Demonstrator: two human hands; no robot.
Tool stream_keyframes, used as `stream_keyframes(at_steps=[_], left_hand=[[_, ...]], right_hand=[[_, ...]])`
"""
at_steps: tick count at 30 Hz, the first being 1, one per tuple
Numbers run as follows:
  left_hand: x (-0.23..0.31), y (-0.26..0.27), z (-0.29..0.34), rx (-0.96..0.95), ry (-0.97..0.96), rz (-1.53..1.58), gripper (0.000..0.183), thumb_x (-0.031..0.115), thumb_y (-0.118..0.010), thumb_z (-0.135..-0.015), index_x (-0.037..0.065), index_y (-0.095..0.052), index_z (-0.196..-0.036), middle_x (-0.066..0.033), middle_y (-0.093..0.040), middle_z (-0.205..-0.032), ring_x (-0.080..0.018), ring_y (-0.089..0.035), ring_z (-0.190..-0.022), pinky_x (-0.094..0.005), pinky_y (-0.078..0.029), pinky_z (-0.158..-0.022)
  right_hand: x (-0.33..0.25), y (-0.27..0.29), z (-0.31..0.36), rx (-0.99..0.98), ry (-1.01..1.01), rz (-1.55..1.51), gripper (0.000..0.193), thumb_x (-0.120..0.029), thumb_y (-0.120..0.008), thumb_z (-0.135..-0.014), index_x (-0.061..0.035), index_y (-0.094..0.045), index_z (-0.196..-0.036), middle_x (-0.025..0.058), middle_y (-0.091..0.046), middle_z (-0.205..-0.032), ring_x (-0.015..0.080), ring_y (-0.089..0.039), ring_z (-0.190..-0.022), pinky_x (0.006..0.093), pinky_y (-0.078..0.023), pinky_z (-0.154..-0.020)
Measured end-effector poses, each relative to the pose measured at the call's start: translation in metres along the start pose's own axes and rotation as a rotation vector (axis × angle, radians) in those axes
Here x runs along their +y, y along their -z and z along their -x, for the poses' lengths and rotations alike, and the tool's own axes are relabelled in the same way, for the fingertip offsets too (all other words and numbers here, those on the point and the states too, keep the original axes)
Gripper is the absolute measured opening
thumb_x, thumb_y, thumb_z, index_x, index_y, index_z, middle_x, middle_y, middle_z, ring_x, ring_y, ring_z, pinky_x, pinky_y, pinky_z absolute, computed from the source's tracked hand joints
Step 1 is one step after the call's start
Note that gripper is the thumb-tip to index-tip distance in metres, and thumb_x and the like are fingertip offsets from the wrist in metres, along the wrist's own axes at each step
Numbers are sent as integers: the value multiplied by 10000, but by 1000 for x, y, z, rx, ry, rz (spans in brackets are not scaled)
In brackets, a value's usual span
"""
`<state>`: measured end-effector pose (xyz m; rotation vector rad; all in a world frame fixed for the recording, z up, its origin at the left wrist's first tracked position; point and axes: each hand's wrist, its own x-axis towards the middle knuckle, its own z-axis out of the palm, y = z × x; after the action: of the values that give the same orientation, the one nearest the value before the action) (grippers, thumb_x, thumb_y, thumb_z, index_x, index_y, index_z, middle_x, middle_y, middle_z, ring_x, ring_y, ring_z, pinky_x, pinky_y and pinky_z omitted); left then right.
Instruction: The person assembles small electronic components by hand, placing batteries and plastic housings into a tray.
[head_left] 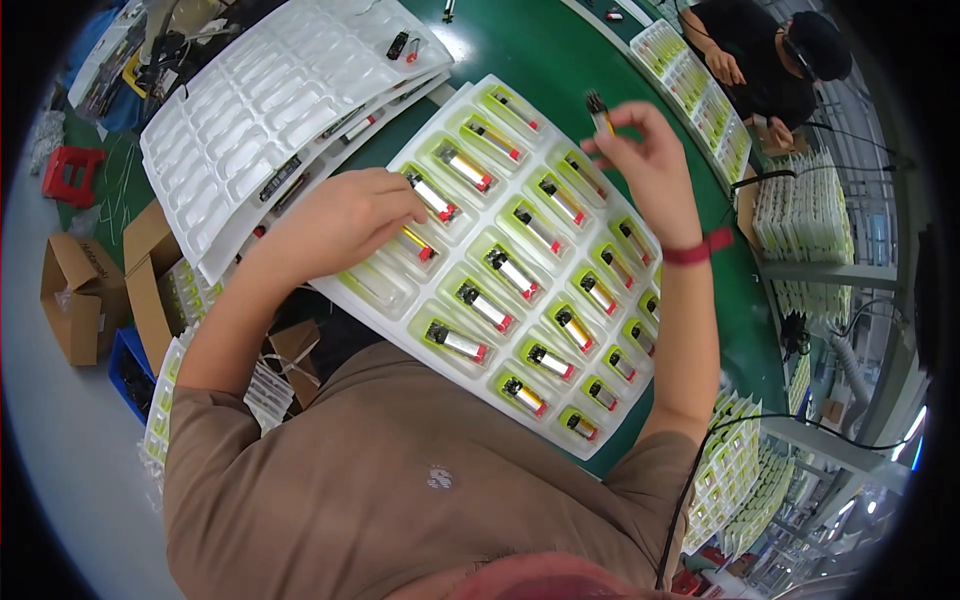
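Observation:
A white plastic tray (470,240) with yellow-green lined pockets lies tilted before me. In its pockets sit several small silver or gold battery packs (512,272), each with a dark end and a red end. Above the tray's far right part, my right hand (645,150) pinches a battery pack (601,112), dark end up. My left hand (365,215) is over the tray's left edge, fingers curled down at a pocket. A gold battery pack (417,243) shows just below those fingers; what the fingertips hold is hidden.
At the left, white trays (270,110) are stacked, with loose packs between them and a black piece (398,46) on top. Cardboard boxes (82,300) and a red stool (72,175) stand beyond. Across the green table (560,60) a person (765,60) works by another filled tray (695,95).

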<state>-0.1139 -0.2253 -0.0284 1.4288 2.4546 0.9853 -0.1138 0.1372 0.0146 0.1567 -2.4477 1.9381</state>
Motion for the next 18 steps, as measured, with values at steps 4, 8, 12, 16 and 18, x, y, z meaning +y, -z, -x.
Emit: stream_keyframes(at_steps=[4, 8, 12, 16, 18], left_hand=[[8, -3, -4, 12, -46, -77, 172, 75, -680, -892, 55, -694, -1062, -116, -672, -1039, -329, -637, -1009, -427, -532, -857], [17, -4, 4, 150, 67, 60, 180, 53, -734, -824, 44, -692, -999, -124, -629, -1033, -333, -633, -970, -402, -521, -835], [37, 22, 23, -201, 65, 30, 162, 45, -792, -729, 57, -726, -877, -84, -592, -966, -290, -602, -911, -395, -497, -797], [43, 19, 25, -225, 141, 3, 151, 70, -806, -762, 72, -739, -897, -70, -597, -994, -289, -579, -974, -391, -476, -840], [53, 19, 27, -235, 98, -50, 129, 67, -793, -786, 67, -731, -899, -70, -598, -1012, -295, -578, -974, -385, -474, -852]], right_hand=[[-3, 10, 76, 119, -41, -118, 162, 0, -656, -987, -4, -568, -1123, 53, -616, -1080, 159, -701, -966, 287, -576, -774], [-19, 33, 132, 232, 28, -147, 240, 73, -645, -943, -3, -563, -1155, 122, -604, -1222, 195, -698, -959, 304, -554, -781], [-25, 55, 168, 406, 214, -165, 246, 93, -637, -931, 4, -583, -1154, 161, -622, -1248, 195, -655, -869, 330, -539, -767], [-14, 51, 165, 400, 209, -292, 220, 100, -657, -926, 31, -613, -1130, 149, -644, -1208, 166, -685, -885, 298, -573, -791], [-14, 47, 167, 385, 191, -301, 221, 95, -658, -930, 37, -614, -1139, 145, -643, -1209, 163, -683, -891, 298, -572, -799]])
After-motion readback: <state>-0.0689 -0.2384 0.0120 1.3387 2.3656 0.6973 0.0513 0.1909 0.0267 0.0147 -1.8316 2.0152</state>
